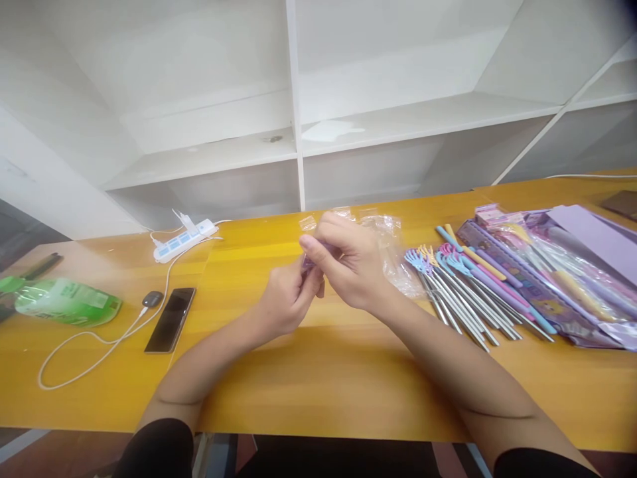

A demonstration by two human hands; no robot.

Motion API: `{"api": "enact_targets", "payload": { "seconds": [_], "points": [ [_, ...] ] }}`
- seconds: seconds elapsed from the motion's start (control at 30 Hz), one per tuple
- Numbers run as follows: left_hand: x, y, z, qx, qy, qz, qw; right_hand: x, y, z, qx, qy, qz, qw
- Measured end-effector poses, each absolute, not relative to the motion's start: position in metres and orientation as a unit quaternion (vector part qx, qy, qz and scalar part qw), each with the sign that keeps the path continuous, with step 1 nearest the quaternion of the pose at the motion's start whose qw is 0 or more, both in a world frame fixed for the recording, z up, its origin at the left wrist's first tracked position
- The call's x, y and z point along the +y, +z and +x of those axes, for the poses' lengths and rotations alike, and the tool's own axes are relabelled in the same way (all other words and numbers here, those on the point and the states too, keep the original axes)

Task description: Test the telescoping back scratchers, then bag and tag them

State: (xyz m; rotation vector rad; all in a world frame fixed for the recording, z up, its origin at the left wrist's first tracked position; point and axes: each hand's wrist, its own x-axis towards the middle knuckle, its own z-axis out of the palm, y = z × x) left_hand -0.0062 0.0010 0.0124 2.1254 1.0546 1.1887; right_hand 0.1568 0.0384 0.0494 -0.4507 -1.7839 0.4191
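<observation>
Head view: two bare hands, met above the middle of a yellow wooden table (pixel 318 378). Left hand (pixel 286 297): fingers curled closed around the lower part of a small purple piece (pixel 309 263), most of which was hidden by the grip. Right hand (pixel 352 260): fingers bent closed over the same piece, thumb laid along it; its full shape could not be told. Behind and beside the right hand: crumpled clear plastic bags (pixel 391 249), lying flat. Right of these: a row of back scratchers (pixel 462 295), steel rods with blue, yellow and pink claw heads, several grips in purple, yellow, pink and blue lying among them. Far right: a printed purple box (pixel 527 292), open, holding more scratchers in clear wrapping (pixel 572 272). Left side: a black phone (pixel 170 320), a dark earbud case (pixel 152 299) on a white cable (pixel 112 342), a green-capped bottle (pixel 67 301) on its side, and a white power strip (pixel 185 241). Rear: white shelving (pixel 297 106).
</observation>
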Motion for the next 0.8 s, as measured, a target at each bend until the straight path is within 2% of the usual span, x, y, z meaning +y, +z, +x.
{"api": "enact_targets", "payload": {
  "seconds": [0.3, 0.43, 0.5, 0.57, 0.67, 0.73, 0.8],
  "points": [
    [0.000, 0.014, -0.004, 0.393, 0.406, 0.746, 0.353, 0.044, 0.050, 0.163, -0.714, 0.217, -0.267, 0.609],
    [0.003, 0.011, -0.003, 0.377, 0.457, 0.680, 0.432, 0.053, 0.052, 0.174, -0.668, 0.248, -0.269, 0.648],
    [0.007, 0.013, -0.003, 0.358, 0.514, 0.627, 0.463, 0.055, 0.051, 0.177, -0.663, 0.290, -0.264, 0.638],
    [0.011, 0.019, -0.005, 0.331, 0.597, 0.566, 0.463, 0.053, 0.051, 0.176, -0.685, 0.359, -0.267, 0.574],
    [0.014, 0.032, -0.007, 0.270, 0.729, 0.469, 0.419, 0.042, 0.049, 0.167, -0.765, 0.427, -0.284, 0.390],
    [0.014, 0.040, -0.008, 0.246, 0.779, 0.417, 0.399, 0.032, 0.044, 0.159, -0.809, 0.416, -0.295, 0.290],
    [0.014, 0.044, -0.006, 0.245, 0.796, 0.385, 0.398, 0.023, 0.036, 0.152, -0.826, 0.388, -0.318, 0.257]
  ]
}}
